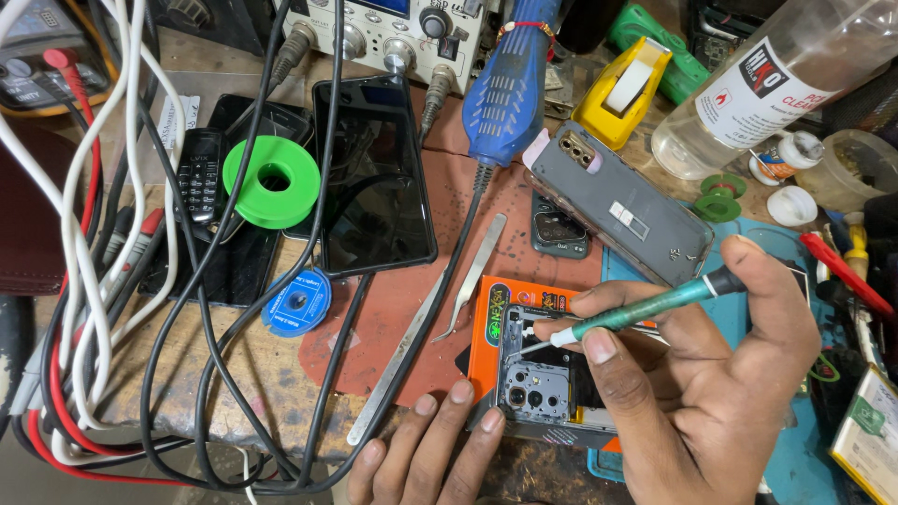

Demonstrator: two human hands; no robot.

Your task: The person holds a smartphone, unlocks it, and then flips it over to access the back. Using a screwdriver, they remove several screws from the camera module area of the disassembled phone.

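The right hand (720, 374) gripped a green screwdriver (645, 309), tip slanting down-left onto the opened phone (538, 374). The left hand (426, 449), fingers loosely spread, steadied the phone's near edge.

The widest bare patch is the reddish mat (393, 318) between the black phone (374, 173) and the opened phone frame (538, 374), though the tweezers (472, 276) and a metal strip (393, 374) lie across it. To the left, tangled cables (140, 309), a green spool (273, 181) and a blue spool (296, 302) crowd the bench. Behind the right hand (711, 374), a grey phone back (619, 203), tape dispenser (622, 92) and bottle (767, 84) block the way.
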